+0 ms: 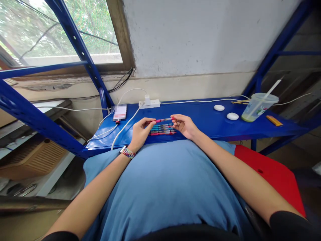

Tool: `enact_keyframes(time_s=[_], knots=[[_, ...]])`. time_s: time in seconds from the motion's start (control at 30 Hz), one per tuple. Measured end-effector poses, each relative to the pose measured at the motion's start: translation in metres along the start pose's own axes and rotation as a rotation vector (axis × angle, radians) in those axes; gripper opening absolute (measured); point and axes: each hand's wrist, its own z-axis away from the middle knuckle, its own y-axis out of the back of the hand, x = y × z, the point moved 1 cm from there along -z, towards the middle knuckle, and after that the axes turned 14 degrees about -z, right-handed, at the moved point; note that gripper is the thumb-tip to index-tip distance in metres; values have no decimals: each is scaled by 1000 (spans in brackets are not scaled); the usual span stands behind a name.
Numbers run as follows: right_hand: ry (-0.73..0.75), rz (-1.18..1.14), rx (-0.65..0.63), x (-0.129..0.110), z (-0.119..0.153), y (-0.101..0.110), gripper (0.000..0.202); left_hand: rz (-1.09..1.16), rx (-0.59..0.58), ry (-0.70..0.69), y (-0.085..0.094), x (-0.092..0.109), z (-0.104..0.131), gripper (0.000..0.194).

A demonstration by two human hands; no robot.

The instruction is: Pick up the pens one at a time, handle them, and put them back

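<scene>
A pink pen (162,120) with a clear middle lies level between my two hands, above the blue shelf. My left hand (142,131) pinches its left end between thumb and fingers. At its right end, my right hand (184,125) grips the tip with thumb and forefinger, the other fingers curled. Just below it, several more pens (162,129) lie side by side in a row on the shelf, some blue-green and the nearest ones red-pink. Parts of their ends are hidden by my hands.
The blue metal shelf (205,125) carries a white power strip (149,104) with cables, a blurred-out item (119,112), two white oval objects (232,116), a plastic cup (259,106) with a straw, and an orange item (274,121). A blue cushion (165,187) fills my lap; a red stool (268,174) stands right.
</scene>
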Motion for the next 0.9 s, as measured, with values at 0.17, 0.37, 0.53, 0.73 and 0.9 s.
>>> enact_keyframes(time_s=[0.17,0.37,0.53,0.73,0.9], knots=[[-243,-291,-138,-4,4,-3,37,25,48,25,0,1,0,28],[-204,-292,-120,-4,4,-3,27,25,39,34,0,1,0,27],[-176,-268,-126,-2,5,-3,27,25,35,39,0,1,-1,30],[-145,-266,-75,-1,3,-3,21,27,22,35,0,1,0,30],[-118,-269,-101,0,4,-3,28,22,28,40,0,3,0,30]])
